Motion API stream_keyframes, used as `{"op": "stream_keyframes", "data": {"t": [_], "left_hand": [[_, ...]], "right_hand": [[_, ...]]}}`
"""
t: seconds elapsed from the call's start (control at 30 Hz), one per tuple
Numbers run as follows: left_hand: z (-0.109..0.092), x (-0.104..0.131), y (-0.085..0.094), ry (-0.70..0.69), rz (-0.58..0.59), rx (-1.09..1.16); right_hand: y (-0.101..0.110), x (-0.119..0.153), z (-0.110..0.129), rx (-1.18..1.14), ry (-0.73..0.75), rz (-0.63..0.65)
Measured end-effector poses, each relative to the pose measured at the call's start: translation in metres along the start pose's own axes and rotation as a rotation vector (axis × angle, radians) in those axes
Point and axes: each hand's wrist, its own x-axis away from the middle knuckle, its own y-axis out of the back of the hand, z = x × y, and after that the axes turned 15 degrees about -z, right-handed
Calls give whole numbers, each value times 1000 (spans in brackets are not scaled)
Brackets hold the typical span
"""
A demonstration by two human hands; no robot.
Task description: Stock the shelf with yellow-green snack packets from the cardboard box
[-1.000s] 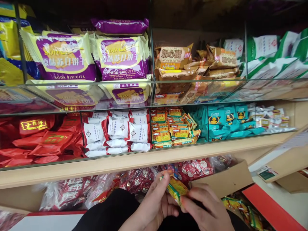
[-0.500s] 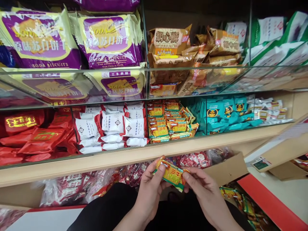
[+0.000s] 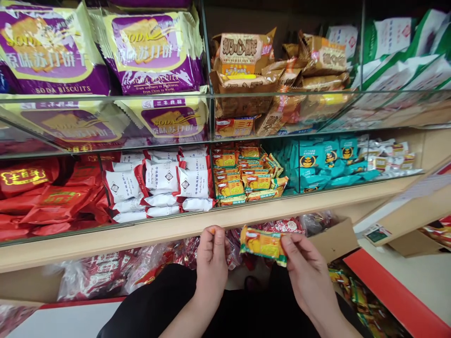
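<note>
Glass-fronted shelves (image 3: 158, 97) cross the view, their upper back lost in darkness. Purple-and-cream biscuit packs (image 3: 150, 56) stand at upper left, the leftmost cut off by the picture's edge; behind the brown packs (image 3: 243, 51), a white one is mostly hidden. Below, small orange-and-green packets (image 3: 259, 182) sit in a compartment between white-and-red packs (image 3: 162, 177) and teal packs (image 3: 313, 157). One wrapped packet (image 3: 262, 244) is in the air just below the wooden shelf edge (image 3: 148, 230), its right end pinched between the thumb and fingers of the right hand (image 3: 310, 270), which cover that end. Apart from it, the left hand (image 3: 212, 256) has its thumb pressed to its curled fingers; an orange speck shows at the tips, too small to identify. Clear bags (image 3: 91, 274) under the shelf are partly hidden by dark-clothed legs (image 3: 155, 303), and the right forearm, cut off below, overlaps the lower-right box (image 3: 394, 291) of similar packets.
</note>
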Motion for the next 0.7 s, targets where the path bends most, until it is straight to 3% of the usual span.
{"op": "stream_keyframes", "data": {"t": [0.07,0.13,0.3,0.4,0.57,0.7], "left_hand": [[-1,0,1,-48,-18,-35],[-3,1,2,-88,41,-103],[-4,10,-2,-177,248,-254],[0,11,-4,-225,230,-276],[7,10,-1,-275,160,-311],[8,12,-3,-289,138,-272]], "right_hand": [[-1,-3,3,-68,-55,-63],[-3,-5,6,-64,-82,-60],[-4,4,4,-10,-74,115],[-5,10,1,84,-43,192],[-7,16,-1,364,163,73],[-6,18,-4,413,292,36]]}}
